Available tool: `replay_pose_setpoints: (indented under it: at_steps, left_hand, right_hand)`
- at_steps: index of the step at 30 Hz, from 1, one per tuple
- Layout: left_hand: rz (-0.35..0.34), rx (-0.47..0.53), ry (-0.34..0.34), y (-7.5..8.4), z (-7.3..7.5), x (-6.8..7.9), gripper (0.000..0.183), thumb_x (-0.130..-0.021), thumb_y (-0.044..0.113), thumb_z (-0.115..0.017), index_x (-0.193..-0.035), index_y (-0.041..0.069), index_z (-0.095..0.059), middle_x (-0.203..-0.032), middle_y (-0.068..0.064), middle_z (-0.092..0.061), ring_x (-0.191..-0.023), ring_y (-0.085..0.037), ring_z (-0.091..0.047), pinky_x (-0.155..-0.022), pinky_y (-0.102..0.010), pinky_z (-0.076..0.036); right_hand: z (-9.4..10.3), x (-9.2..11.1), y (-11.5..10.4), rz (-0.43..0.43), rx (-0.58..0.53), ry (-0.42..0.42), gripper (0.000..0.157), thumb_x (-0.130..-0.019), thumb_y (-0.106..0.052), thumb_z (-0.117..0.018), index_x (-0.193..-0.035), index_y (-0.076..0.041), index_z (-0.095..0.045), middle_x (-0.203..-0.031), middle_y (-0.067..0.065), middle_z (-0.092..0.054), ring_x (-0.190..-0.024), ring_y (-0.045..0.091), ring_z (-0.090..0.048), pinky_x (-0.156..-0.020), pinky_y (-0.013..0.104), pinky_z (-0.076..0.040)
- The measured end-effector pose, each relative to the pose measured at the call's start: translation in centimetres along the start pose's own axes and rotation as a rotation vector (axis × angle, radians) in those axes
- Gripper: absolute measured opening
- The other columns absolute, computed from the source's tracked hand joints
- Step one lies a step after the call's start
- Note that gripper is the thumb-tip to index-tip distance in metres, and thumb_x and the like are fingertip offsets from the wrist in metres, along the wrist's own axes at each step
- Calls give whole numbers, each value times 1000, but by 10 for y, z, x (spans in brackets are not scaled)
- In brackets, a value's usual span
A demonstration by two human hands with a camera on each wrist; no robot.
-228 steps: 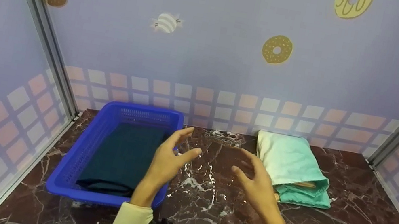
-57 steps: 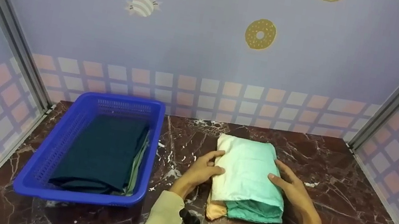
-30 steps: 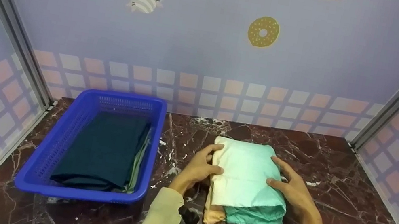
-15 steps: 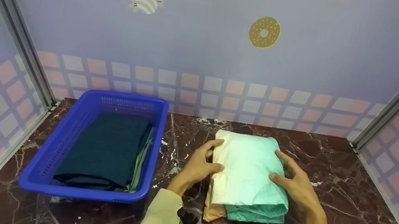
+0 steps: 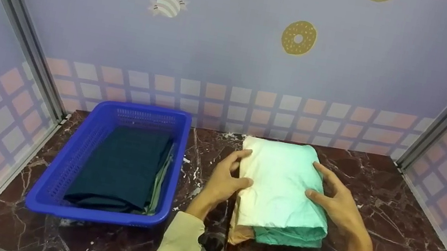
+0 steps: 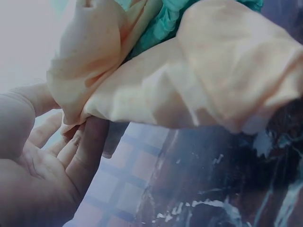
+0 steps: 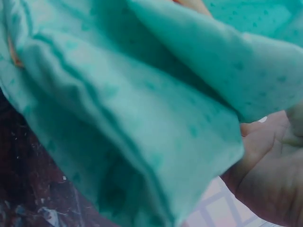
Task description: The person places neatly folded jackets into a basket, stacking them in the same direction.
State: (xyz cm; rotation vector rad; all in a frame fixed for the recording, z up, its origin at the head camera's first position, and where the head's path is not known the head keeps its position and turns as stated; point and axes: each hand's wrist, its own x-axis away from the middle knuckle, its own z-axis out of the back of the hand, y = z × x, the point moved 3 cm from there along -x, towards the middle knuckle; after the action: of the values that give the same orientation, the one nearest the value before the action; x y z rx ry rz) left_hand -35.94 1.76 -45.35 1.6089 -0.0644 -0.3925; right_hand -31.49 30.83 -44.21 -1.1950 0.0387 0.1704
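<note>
Head view: gripped between left hand (image 5: pixel 223 184) and right hand (image 5: pixel 339 206), each curled round one long side of folded bundle (image 5: pixel 279 189) on table (image 5: pixel 395 248), long axis running away, basket (image 5: pixel 56 188) left.

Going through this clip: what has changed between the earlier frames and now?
The folded green cloth bundle moved from the right back of the marble table to its middle. Both hands were free above the table at first; now the left hand and right hand grip the bundle's sides, and it looks raised off the table. The blue basket with the dark cloth stayed put.
</note>
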Motion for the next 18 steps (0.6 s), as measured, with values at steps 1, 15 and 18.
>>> replay_pose_setpoints:
  at_steps: [1,15,18]
  left_hand:
    - [-8,4,-1,2,0,0,74,-83,-14,-71,-152,6,-55,-140,-22,-64,-108,-28,-68,-77,-35,-62]
    - [-34,-20,27,25,3,7,73,-83,-13,-71,-152,7,-56,-142,-23,-64,-118,-35,-65,-88,-41,-61]
    - [-70,-35,34,30,5,8,71,-82,-13,-70,-150,4,-57,-144,-22,-63,-121,-34,-64,-92,-40,-60]
  right_hand:
    - [0,0,-1,4,-6,0,78,-101,-21,-76,-168,-19,-36,-169,19,-32,-148,38,-40,-97,24,-50]
    - [-3,2,-20,37,-37,13,77,-101,-19,-76,-167,-20,-37,-160,22,-44,-139,37,-49,-94,26,-54]
    - [-5,2,-24,47,-78,8,77,-101,-16,-75,-167,-18,-36,-161,22,-43,-142,37,-46,-97,25,-52]
